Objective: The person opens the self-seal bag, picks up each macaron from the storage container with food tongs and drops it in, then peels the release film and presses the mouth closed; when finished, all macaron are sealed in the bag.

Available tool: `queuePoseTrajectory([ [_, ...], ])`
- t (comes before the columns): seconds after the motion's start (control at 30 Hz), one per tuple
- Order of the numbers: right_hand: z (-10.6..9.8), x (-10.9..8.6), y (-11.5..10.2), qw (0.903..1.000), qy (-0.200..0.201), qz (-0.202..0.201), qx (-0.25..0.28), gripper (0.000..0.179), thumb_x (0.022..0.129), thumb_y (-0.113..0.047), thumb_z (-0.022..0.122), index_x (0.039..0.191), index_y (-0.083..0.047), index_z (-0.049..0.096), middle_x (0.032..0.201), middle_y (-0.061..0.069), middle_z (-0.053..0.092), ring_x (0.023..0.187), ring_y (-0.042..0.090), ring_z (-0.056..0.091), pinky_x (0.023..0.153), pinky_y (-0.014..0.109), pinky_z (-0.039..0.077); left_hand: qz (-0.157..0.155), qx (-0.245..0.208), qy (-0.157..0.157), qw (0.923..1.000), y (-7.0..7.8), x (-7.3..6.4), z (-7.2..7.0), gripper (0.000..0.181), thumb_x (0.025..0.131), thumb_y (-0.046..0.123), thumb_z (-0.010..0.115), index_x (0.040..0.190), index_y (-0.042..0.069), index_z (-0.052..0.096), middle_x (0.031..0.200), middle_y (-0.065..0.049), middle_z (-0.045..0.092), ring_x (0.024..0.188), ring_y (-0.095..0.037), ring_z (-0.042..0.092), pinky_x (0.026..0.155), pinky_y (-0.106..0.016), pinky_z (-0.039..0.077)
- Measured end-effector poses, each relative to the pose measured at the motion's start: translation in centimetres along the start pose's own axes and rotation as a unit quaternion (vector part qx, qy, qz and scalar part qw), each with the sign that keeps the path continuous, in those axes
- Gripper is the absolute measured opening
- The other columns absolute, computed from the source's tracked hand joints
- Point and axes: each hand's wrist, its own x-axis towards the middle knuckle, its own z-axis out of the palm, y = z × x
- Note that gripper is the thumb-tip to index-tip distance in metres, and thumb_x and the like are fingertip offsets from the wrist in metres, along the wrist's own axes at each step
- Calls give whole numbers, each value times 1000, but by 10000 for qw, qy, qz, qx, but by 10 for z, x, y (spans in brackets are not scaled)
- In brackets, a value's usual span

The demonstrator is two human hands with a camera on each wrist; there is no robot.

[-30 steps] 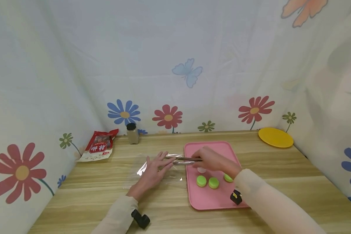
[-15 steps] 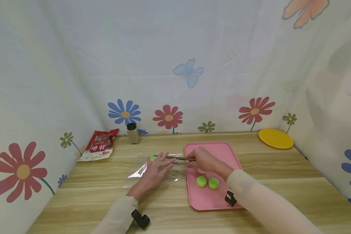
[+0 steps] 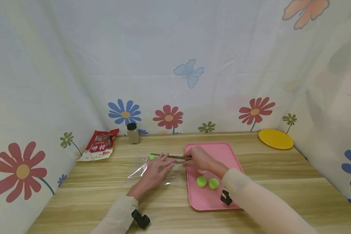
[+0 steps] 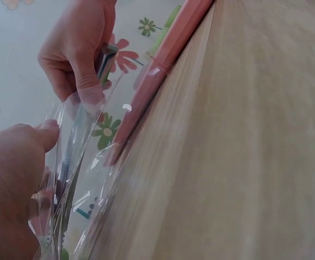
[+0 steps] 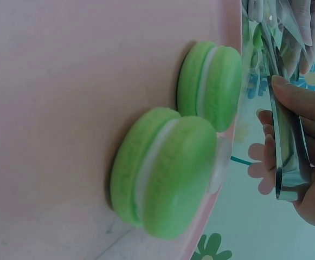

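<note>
My right hand (image 3: 200, 159) grips metal tongs (image 5: 290, 146) near their bent end, above the left edge of a pink tray (image 3: 207, 201). The tongs reach left into a clear plastic bag (image 4: 76, 141), with a green macaron (image 3: 151, 157) at their tips. My left hand (image 3: 153, 170) holds the bag's mouth, thumb on one side of the film and fingers showing through it. Two green macarons with white filling, one (image 5: 162, 173) in front of the other (image 5: 211, 84), sit on the tray. A pale round piece (image 3: 201, 171) behind them is partly covered by my right hand.
A red and white food packet (image 3: 99, 146) lies at the back left, beside a black-capped jar (image 3: 133, 134). At the back right is a yellow plate (image 3: 276, 138). A flower-print curtain (image 3: 163, 81) encloses the wooden table (image 3: 84, 201).
My right hand and the tongs have moved left, deeper into the bag. A green macaron has come into sight beyond my left fingers. My right sleeve now covers where another macaron showed.
</note>
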Motion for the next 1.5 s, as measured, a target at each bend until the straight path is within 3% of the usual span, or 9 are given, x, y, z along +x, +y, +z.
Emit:
queuePoseTrajectory([
  [0.2, 1, 1, -1, 9999, 16, -46, -115, 7, 84, -8, 82, 86, -3, 77, 69, 3, 66, 58, 4, 44, 53, 20, 39, 32, -9, -22, 10000, -1, 0, 1, 32, 102, 34, 59, 130, 22, 69, 149, -13, 48, 141, -42, 37, 106, -79, 1],
  [0.57, -6, -8, -3, 9964, -323, 742, 247, 16, 83, -11, 83, 95, -1, 79, 71, -2, 70, 59, 6, 53, 56, 23, 47, -162, -252, -132, 9995, 1, 0, -1, 33, 102, 33, 58, 133, 24, 67, 151, -14, 45, 144, -41, 31, 107, -77, -6],
  [0.93, 2, -9, -7, 9979, 83, 634, 133, 17, 80, -9, 84, 95, -3, 80, 71, -5, 69, 53, 4, 46, 49, 20, 39, -98, -244, -169, 9995, -2, -1, 0, 34, 102, 33, 59, 132, 23, 68, 151, -14, 46, 144, -40, 32, 107, -77, -4],
  [1.13, 0, -9, -10, 9981, 49, 606, 125, 16, 81, -8, 84, 94, -1, 79, 71, -1, 68, 56, 6, 46, 51, 21, 38, -102, -269, -136, 9995, -3, 0, 1, 34, 102, 34, 59, 132, 22, 68, 150, -15, 47, 144, -40, 32, 106, -78, -3],
  [1.33, -6, -18, -11, 9938, -148, 1092, 165, 15, 81, -11, 85, 92, -3, 79, 71, -3, 68, 60, 8, 52, 57, 25, 45, -153, -284, -233, 9992, -4, 0, 2, 34, 102, 34, 58, 133, 23, 67, 152, -14, 45, 145, -39, 29, 107, -77, -4],
  [1.5, -10, -27, -10, 9907, -190, 1314, 304, 19, 81, -14, 85, 95, -2, 78, 69, -2, 65, 60, 10, 52, 56, 25, 43, -57, -301, -88, 9995, -5, 0, 1, 33, 101, 32, 60, 131, 20, 68, 149, -18, 48, 143, -44, 33, 105, -80, -2],
])
